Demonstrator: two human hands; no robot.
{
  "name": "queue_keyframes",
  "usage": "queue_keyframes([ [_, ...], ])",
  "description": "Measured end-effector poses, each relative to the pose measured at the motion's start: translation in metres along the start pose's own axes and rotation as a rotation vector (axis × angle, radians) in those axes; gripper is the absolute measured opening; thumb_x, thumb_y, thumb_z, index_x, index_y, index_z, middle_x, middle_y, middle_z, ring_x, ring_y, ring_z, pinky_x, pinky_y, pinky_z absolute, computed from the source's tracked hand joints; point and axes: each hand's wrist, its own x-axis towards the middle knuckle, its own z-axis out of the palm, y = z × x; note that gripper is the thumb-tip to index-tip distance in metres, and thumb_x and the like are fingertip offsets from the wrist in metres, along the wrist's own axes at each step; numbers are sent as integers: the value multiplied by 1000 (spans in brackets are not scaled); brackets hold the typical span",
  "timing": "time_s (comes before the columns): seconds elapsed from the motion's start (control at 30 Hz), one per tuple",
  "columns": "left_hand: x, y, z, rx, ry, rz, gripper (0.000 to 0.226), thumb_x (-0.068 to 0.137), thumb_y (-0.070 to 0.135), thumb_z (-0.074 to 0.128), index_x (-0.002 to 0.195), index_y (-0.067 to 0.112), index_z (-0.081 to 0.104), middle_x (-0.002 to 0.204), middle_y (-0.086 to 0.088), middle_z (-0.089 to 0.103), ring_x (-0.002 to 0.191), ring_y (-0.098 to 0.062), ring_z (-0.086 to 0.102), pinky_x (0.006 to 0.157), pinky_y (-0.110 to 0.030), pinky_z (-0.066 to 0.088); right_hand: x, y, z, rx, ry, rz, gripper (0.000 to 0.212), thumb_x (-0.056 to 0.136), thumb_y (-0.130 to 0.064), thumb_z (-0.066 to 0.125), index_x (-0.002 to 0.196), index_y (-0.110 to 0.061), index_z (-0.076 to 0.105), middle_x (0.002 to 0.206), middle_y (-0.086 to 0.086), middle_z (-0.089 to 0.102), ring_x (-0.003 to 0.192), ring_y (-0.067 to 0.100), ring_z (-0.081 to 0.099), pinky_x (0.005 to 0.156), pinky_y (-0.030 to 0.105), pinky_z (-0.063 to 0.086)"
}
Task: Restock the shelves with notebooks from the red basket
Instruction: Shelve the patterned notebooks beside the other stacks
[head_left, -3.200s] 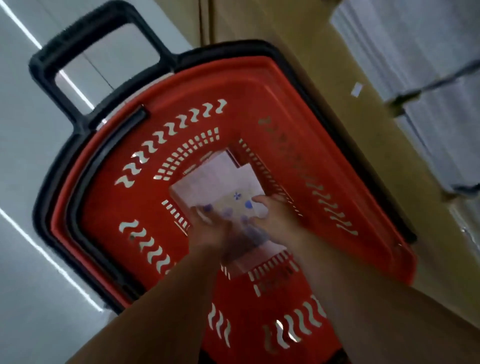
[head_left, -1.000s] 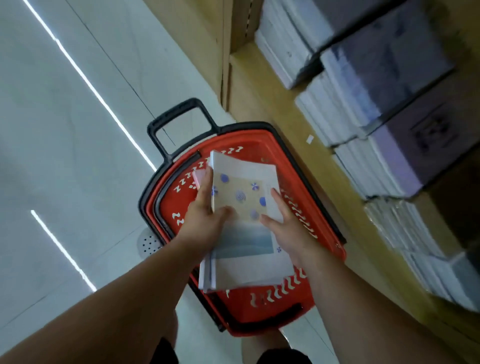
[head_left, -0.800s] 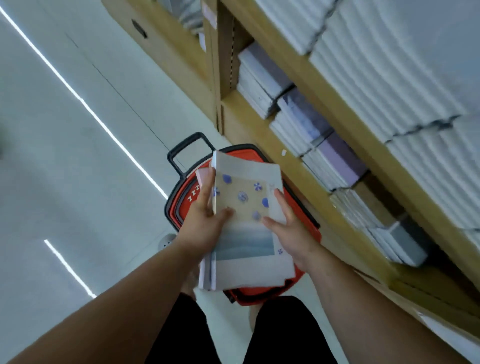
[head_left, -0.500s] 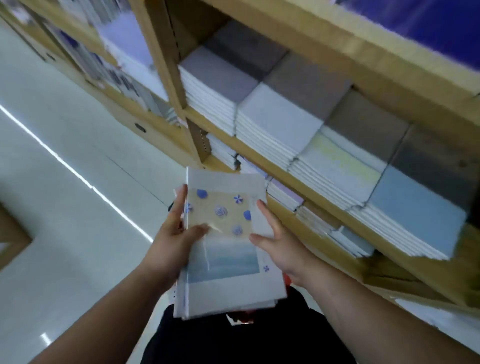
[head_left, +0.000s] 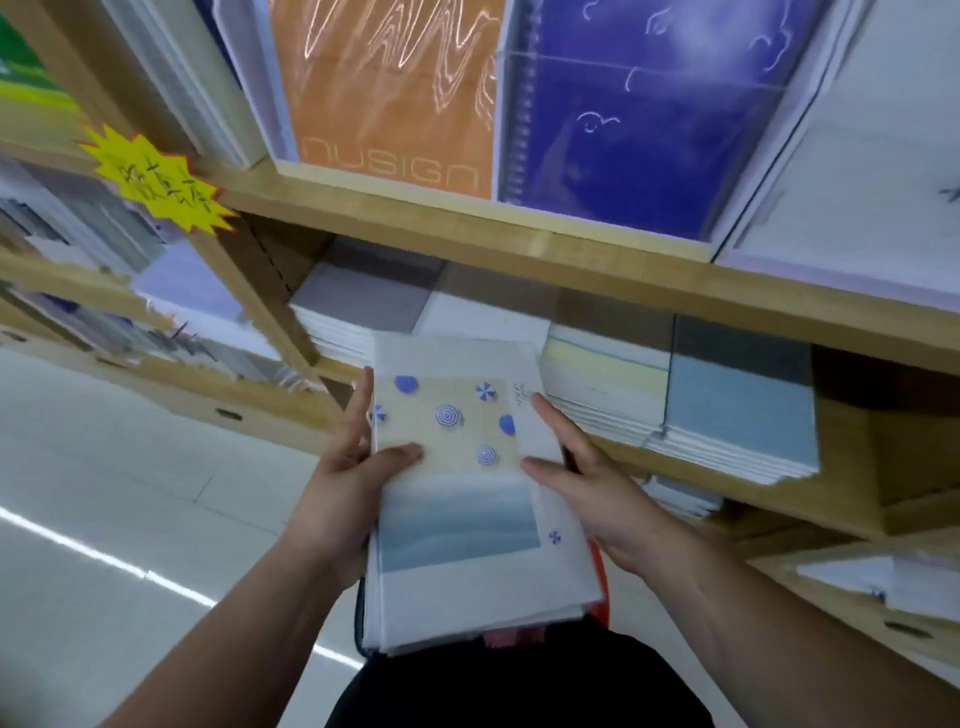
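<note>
We held a stack of notebooks (head_left: 467, 499) between both hands in front of the wooden shelves (head_left: 571, 260), level with the middle shelf. Our left hand (head_left: 343, 493) was clamped on the stack's left edge, thumb pressed flat on the top cover and fingers stretched up along the side; our right hand (head_left: 592, 488) gripped the right edge the same way, thumb on the cover. The top cover was matte and pale, printed with small blue parasol shapes on a sandy band above a soft blue-grey wash. The thin notebooks fanned unevenly at the near end. A sliver of the red basket (head_left: 597, 608) showed under the stack's lower right corner. On the shelf just beyond lay flat piles of thin notebooks (head_left: 737, 415) in grey, white and dusty blue. Above stood an orange cover (head_left: 389, 93) with wavy lines and a spiral-bound blue cover (head_left: 639, 114). A jagged yellow price tag (head_left: 156, 179) hung on the upright.
</note>
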Motion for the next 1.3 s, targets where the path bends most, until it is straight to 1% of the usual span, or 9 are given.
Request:
queue_keyframes([
  [0.07, 12, 11, -9, -11, -77, -38, 79, 91, -9, 52, 141, 52, 46, 129, 2, 69, 111, -32, 68, 78, -42, 60, -4, 2, 12, 28, 75, -12, 65, 93, -17, 70, 141, -55, 48, 130, -35, 52, 110, -16, 59, 85, 15, 54],
  [0.17, 26, 31, -21, -17, -203, -123, 77, 91, -7, 53, 140, 53, 48, 127, 3, 70, 108, -33, 70, 72, -42, 61, -19, 5, 30, 78, 139, -2, 68, 83, -25, 77, 135, -61, 51, 148, -16, 50, 129, 11, 56, 107, 40, 49],
  [0.4, 42, 43, 14, 81, -413, -236, 71, 90, -3, 57, 135, 51, 54, 119, 2, 73, 98, -33, 73, 67, -43, 61, -74, 11, 24, 137, 348, -37, 78, 86, -16, 76, 143, -57, 42, 130, -3, 57, 98, 10, 71, 73, 27, 59],
  [0.67, 40, 5, 130, 138, -661, -202, 74, 90, 0, 53, 144, 49, 43, 131, 4, 67, 110, -32, 69, 80, -43, 60, -151, -3, -66, 73, 584, -146, 79, 68, -32, 80, 133, -64, 47, 118, 4, 59, 111, 28, 64, 97, 43, 56],
  [0.83, 71, -26, 203, 200, -600, -197, 60, 88, 5, 60, 139, 36, 52, 123, 3, 71, 100, -27, 71, 74, -36, 59, -160, -12, -148, -8, 629, -174, 78, 84, -21, 79, 137, -65, 43, 123, -1, 59, 112, 21, 62, 94, 42, 58],
  [0.93, 108, -49, 232, 265, -454, -184, 41, 91, 6, 64, 126, 27, 62, 102, -1, 75, 82, -24, 73, 63, -33, 59, -121, -9, -183, -43, 641, -153, 79, 91, -10, 72, 146, -55, 38, 125, -12, 60, 98, -3, 65, 78, 21, 58],
  [1.03, 143, -77, 246, 391, -319, -99, 52, 87, 3, 72, 133, 25, 61, 104, -1, 75, 83, -23, 71, 74, -34, 58, -74, -1, -200, -96, 598, -36, 76, 93, -2, 67, 152, -40, 38, 127, -11, 59, 88, -5, 62, 63, 10, 52],
  [1.17, 153, -100, 231, 657, -341, 80, 63, 86, -3, 69, 137, 29, 54, 99, 12, 68, 92, -13, 62, 73, -17, 49, -49, 12, -203, -168, 655, -1, 72, 93, -10, 69, 151, -41, 40, 128, -10, 52, 100, 5, 58, 85, 28, 57],
  [1.3, 126, -105, 203, 717, -334, 42, 76, 92, 13, 68, 149, 48, 32, 110, 8, 66, 98, -10, 61, 77, -25, 48, -60, 27, -199, -220, 663, 22, 72, 91, -27, 74, 148, -51, 37, 138, -8, 44, 125, 22, 51, 99, 47, 55],
])
